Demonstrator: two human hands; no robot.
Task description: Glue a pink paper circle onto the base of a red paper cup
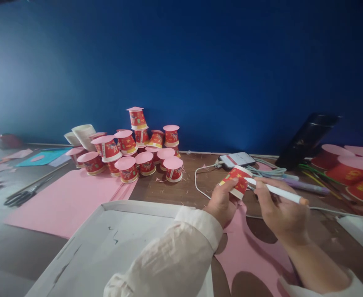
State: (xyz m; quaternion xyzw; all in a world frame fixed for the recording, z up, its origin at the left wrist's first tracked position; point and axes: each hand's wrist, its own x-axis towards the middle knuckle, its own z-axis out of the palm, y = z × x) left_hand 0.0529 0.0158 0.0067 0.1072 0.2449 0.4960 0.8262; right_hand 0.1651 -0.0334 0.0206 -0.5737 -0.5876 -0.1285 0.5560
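Note:
My left hand (pixel 223 202) is closed around a red printed paper cup (pixel 234 180), which it holds tilted above the table. In my right hand (pixel 280 210) is a white marker (pixel 278 192) with an orange end, its tip at the cup's side; whether it touches cannot be made out. Below both hands lies a pink paper sheet (pixel 246 243) with round holes cut out. Left of them, several red cups (pixel 127 175) stand upside down with pink paper discs on top, some stacked on others.
A white box lid (pixel 131 231) lies in front of me, beside pink paper (pixel 66 198) and scissors (pixel 24 196). Behind the cup are a phone (pixel 237 160) and its cable. A dark bottle (pixel 308 138) and larger red cups (pixel 348 169) stand at right; a blue wall rises behind.

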